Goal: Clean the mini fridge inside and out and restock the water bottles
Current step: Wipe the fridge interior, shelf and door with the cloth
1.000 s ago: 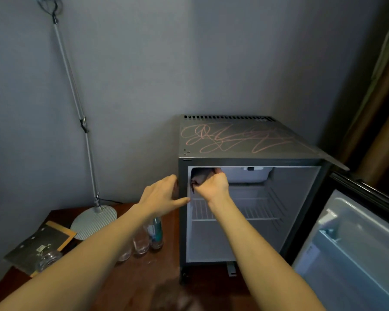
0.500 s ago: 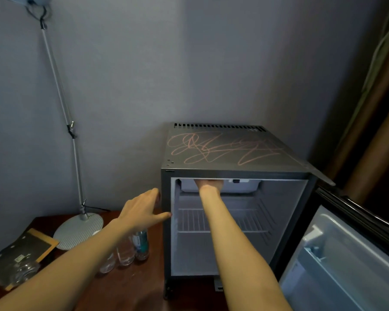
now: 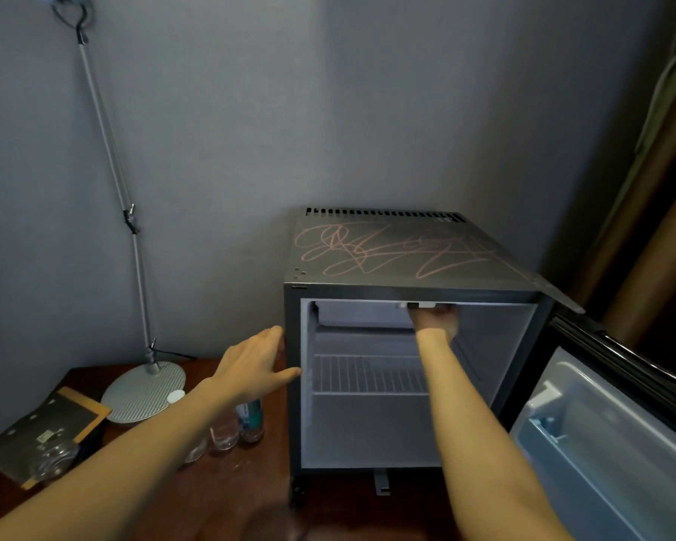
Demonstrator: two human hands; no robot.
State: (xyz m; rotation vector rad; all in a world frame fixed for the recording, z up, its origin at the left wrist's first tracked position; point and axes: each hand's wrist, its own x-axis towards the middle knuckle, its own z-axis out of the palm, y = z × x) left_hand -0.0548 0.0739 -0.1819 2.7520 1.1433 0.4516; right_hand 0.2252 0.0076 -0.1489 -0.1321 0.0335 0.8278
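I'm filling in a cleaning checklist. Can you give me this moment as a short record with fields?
fridge: mini fridge, door open to the right
inside: wire shelf, nothing seen on it
top: pink scribbles across it
hands: left hand flat against the fridge's left front edge; right hand inside at the top, fingers hidden
bottle: water bottle on the table left of the fridge, beside glasses

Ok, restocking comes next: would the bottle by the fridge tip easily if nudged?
Probably: the bottle stands upright on a narrow base. It looks like clear plastic, so likely light; its fill is unclear. The glasses beside it seem fragile.
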